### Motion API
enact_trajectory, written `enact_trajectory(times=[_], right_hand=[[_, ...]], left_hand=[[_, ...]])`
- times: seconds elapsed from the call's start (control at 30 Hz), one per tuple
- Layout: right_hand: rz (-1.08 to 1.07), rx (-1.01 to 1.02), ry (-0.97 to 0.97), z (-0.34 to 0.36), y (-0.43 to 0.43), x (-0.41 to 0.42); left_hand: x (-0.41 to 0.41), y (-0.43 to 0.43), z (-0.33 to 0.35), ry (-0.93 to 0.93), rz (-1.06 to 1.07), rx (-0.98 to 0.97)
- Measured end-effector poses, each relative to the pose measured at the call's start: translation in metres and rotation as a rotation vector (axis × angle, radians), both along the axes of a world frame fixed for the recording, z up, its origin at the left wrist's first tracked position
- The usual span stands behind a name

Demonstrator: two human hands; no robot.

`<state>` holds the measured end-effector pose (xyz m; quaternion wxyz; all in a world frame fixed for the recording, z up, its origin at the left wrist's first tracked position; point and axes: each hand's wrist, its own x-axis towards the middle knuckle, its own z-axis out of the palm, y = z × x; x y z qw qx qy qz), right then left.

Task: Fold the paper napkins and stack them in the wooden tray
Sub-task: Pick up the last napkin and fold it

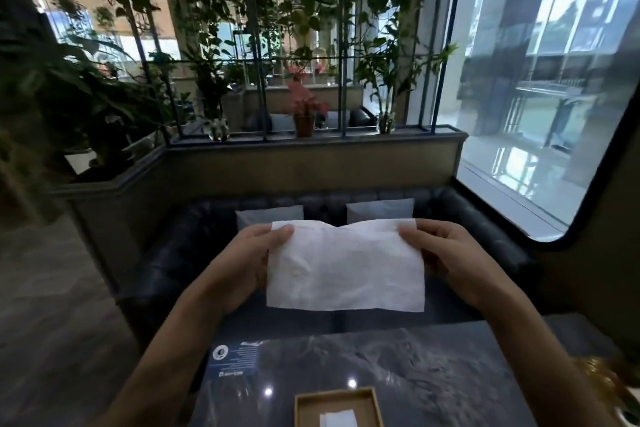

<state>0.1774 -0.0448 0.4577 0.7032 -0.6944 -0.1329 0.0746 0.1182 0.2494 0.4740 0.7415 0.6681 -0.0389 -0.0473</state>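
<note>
A white paper napkin (346, 269) hangs flat in the air above the far edge of the table. My left hand (251, 258) pinches its upper left corner, thumb on the near face. My right hand (446, 258) pinches the upper right corner the same way. Both arms reach forward at chest height. Below, near the bottom edge of the view, a shallow wooden tray (304, 407) lies on the table. A folded white napkin (337, 419) lies inside it, partly cut off by the frame.
The dark marbled table (433, 367) carries a blue printed card (237, 359) at its far left corner. A black sofa (485, 222) with two grey cushions stands behind the table. A plant ledge and a large window lie beyond.
</note>
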Motion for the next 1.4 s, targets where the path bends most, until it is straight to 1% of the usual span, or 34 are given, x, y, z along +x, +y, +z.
enact_trajectory(times=[0.1, 0.23, 0.37, 0.47, 0.6, 0.73, 0.8, 0.87, 0.93, 1.03, 1.1, 1.13, 1.2, 1.3, 1.4], right_hand=[[0.07, 0.038, 0.02, 0.011, -0.013, 0.002], [0.125, 0.107, 0.023, 0.024, -0.021, 0.005], [0.158, 0.118, -0.007, 0.034, -0.026, 0.005], [0.184, 0.119, -0.022, 0.04, -0.026, 0.005], [0.234, 0.099, -0.057, 0.048, -0.026, 0.004], [0.195, 0.169, -0.197, 0.054, -0.023, 0.001], [0.124, 0.207, -0.309, 0.057, -0.021, -0.003], [0.041, 0.203, -0.441, 0.061, -0.019, -0.008], [-0.007, 0.185, -0.544, 0.063, -0.016, -0.011], [-0.054, 0.164, -0.641, 0.063, -0.013, -0.014], [-0.027, 0.15, -0.718, 0.063, -0.011, -0.015], [0.004, 0.156, -0.745, 0.063, -0.01, -0.016], [0.018, 0.195, -0.737, 0.063, -0.008, -0.015], [-0.053, 0.21, -0.716, 0.059, -0.007, -0.008], [-0.049, 0.189, -0.733, 0.056, -0.009, -0.004]], left_hand=[[0.006, -0.005, 0.0, -0.02, -0.007, 0.01], [0.01, -0.008, 0.002, -0.097, -0.011, 0.019], [0.009, -0.003, 0.008, -0.186, -0.046, -0.039], [0.009, -0.003, 0.014, -0.192, -0.032, -0.076], [0.005, -0.003, 0.021, -0.222, 0.003, -0.072], [-0.004, -0.003, 0.028, -0.344, -0.003, -0.109], [-0.008, -0.004, 0.03, -0.442, 0.007, -0.088], [-0.014, -0.005, 0.032, -0.547, 0.034, -0.059], [-0.017, -0.005, 0.035, -0.627, 0.069, -0.016], [-0.02, -0.004, 0.037, -0.706, 0.159, 0.09], [-0.021, -0.002, 0.037, -0.784, 0.196, 0.153], [-0.023, -0.003, 0.038, -0.827, 0.199, 0.175], [-0.025, -0.004, 0.04, -0.872, 0.187, 0.205], [-0.025, -0.006, 0.041, -0.844, 0.2, 0.197], [-0.024, -0.006, 0.042, -0.801, 0.232, 0.17]])
